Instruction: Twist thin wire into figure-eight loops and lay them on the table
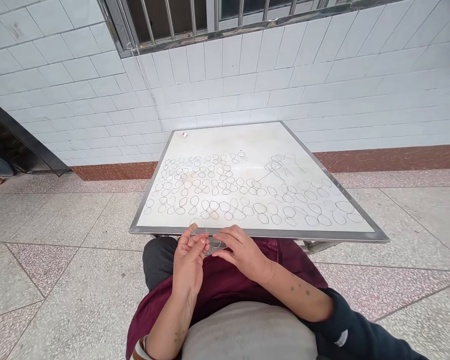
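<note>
We sit facing a white-tiled wall [228, 95] at a white-topped worktop [255, 231] with a steel edge, where rows of thin dark wire loops [225, 206] lie flat across the surface, some tangled together towards the far right. Just behind the worktop's near edge, our left hand [189, 262] and right hand [242, 252] are both partly closed with curled fingers, gripping a thin wire loop [206, 240] between them. A tan plaster [194, 227] wraps one left fingertip, touching that loop.
</note>
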The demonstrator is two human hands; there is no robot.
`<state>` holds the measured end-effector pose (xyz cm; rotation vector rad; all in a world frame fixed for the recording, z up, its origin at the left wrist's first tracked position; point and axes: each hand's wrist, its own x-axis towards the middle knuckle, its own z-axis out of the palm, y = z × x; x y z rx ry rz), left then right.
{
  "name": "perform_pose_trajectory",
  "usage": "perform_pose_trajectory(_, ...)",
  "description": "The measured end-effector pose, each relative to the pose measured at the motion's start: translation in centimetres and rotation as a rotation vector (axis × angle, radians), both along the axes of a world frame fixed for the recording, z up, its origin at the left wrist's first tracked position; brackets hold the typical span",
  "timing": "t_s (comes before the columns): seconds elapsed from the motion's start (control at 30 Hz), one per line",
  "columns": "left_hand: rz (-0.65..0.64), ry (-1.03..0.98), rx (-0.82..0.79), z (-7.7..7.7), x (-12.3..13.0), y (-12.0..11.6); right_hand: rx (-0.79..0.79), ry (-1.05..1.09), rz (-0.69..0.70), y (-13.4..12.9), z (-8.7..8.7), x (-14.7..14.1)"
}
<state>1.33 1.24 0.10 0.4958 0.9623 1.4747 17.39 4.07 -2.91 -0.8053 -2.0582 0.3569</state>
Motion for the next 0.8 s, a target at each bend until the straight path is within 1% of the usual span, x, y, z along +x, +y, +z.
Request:
perform_pose_trajectory(0.07,-0.003,-0.017,0.002,0.1,0.1,0.3,0.047,-0.029,-0.008,0.3,0.0,0.2)
perform_pose_trajectory(0.13,-0.014,-0.031,0.0,0.3,0.3,0.7,0.05,-0.03,-0.009,0.6,0.1,0.3)
perform_pose_trajectory(0.2,-0.031,-0.032,0.002,0.6,0.5,1.1,0.007,0.003,-0.026,0.9,0.3,0.4)
perform_pose_trajectory(0.23,-0.042,-0.025,0.008,0.8,0.6,1.3,-0.042,0.041,-0.046,1.1,0.4,0.3)
perform_pose_trajectory(0.3,-0.072,0.012,0.027,1.0,0.7,1.7,-0.222,0.179,-0.105,1.6,0.8,0.1)
perform_pose_trajectory(0.37,-0.1,0.075,0.048,1.1,0.8,2.0,-0.509,0.388,-0.143,2.4,1.1,-0.1)
perform_pose_trajectory(0.43,-0.106,0.156,0.064,1.0,0.6,2.1,-0.794,0.618,-0.138,3.4,1.5,-0.1)
perform_pose_trajectory(0.47,-0.095,0.201,0.069,0.9,0.3,2.1,-0.897,0.72,-0.125,3.9,1.7,-0.1)
perform_pose_trajectory(0.5,-0.079,0.247,0.071,0.6,-0.1,2.1,-0.968,0.808,-0.113,4.6,1.9,0.1)
perform_pose_trajectory(0.57,-0.042,0.333,0.07,-0.1,-1.2,2.1,-1.022,0.931,-0.113,6.0,2.2,0.7)
perform_pose_trajectory(0.67,0.112,0.474,0.022,-1.9,-4.2,2.3,-1.0,0.999,-0.15,8.7,2.5,2.2)
perform_pose_trajectory(0.73,0.184,0.597,-0.062,-3.8,-6.7,2.4,-0.962,1.006,-0.191,11.1,2.6,3.5)
perform_pose_trajectory(0.77,0.227,0.653,-0.077,-4.9,-7.9,2.5,-0.946,1.006,-0.212,12.5,2.7,4.3)
perform_pose_trajectory(0.8,0.291,0.698,-0.057,-6.1,-9.2,2.6,-0.932,1.003,-0.235,14.0,2.8,5.1)
